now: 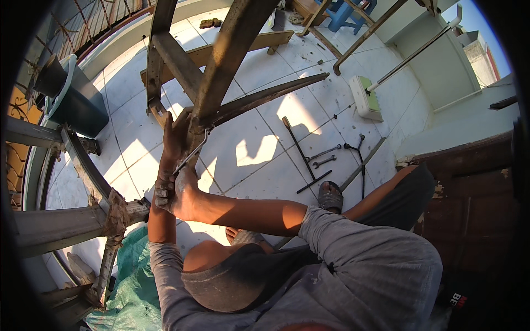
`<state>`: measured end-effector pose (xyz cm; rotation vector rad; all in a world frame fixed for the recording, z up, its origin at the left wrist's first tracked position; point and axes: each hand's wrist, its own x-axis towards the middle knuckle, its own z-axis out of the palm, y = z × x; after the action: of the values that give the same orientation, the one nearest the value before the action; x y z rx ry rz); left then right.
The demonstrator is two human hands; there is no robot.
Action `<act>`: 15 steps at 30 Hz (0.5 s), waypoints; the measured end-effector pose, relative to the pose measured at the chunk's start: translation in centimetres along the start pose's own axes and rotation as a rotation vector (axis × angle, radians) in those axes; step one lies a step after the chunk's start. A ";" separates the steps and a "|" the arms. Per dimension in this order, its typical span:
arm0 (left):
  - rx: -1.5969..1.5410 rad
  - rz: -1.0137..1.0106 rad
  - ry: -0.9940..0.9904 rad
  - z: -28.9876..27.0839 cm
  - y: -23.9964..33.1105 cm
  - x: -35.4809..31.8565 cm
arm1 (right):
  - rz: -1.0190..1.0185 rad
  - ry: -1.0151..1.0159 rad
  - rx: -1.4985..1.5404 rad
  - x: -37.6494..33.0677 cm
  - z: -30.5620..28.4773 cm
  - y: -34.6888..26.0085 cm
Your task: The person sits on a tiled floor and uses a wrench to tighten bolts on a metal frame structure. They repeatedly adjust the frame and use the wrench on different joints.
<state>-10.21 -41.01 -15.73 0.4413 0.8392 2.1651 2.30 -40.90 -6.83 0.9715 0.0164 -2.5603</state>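
In front of me stands a worn metal frame (226, 52) with long angled legs. At its lower joint my left hand (178, 132) is wrapped around the metal. Just below, my right hand (179, 193) grips a thin silver wrench (193, 155), its fingers closed beside my left forearm. The wrench's upper end reaches the joint; exactly how it sits there is too small to tell. On the tiles to the right lie a T-handle wrench (298, 144), two small spanners (324, 161) and a dark Y-shaped wrench (361, 154).
Another metal frame (61, 223) stands close on my left, above a green tarp (135, 276). Behind it is a dark bucket (83, 105) with a pot on top. A long-handled floor brush (364, 99), a blue stool (345, 15) and a brown door (464, 204) are to the right.
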 end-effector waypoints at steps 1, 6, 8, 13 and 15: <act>0.073 0.017 0.015 0.0 -0.9 0.1 | 0.022 -0.131 0.118 -0.4 0.8 0.4; -0.376 0.180 -0.043 3.1 0.2 -2.1 | 0.135 -0.311 0.343 -9.0 7.0 -3.4; -0.352 0.209 -0.074 4.8 1.0 -2.5 | 0.176 -0.392 0.218 -11.9 7.6 -6.2; 0.240 0.192 0.064 1.6 -0.5 -1.9 | 0.139 -0.222 -0.425 -14.1 9.0 -10.0; 0.442 0.258 0.027 1.3 -0.5 -1.5 | 0.067 -0.111 -0.617 -15.9 9.7 -11.9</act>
<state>-8.23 -41.36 -15.21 0.7767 1.3467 2.2134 2.54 -25.64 9.12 0.5767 0.6835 -2.3094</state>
